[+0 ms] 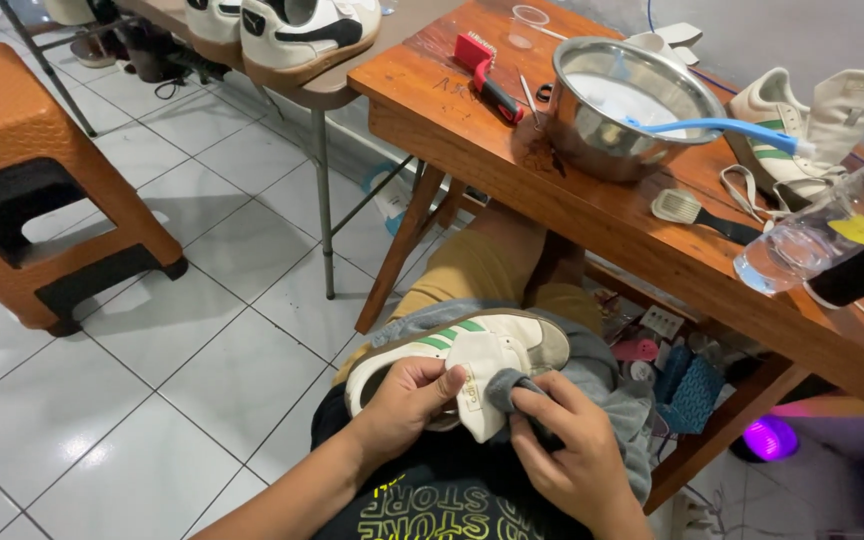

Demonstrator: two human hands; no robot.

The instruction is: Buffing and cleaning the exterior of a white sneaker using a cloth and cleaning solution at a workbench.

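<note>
Now the white sneaker (pixel 457 350) w/ green stripes lies on the lap, over a grey cloth (pixel 592 375). Left hand (pixel 407 400) is closed on its tongue; right hand (pixel 572 450) pinches a cloth fold against it. Shoe looks light, sole stiff, tongue soft & floppy, so probably better to hold at the sole. 1 steel bowl (pixel 622 105) stands on the wooden table (pixel 472 140).

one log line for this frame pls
left hand: holds white sneaker on lap | right hand: presses grey cloth to tongue
</note>
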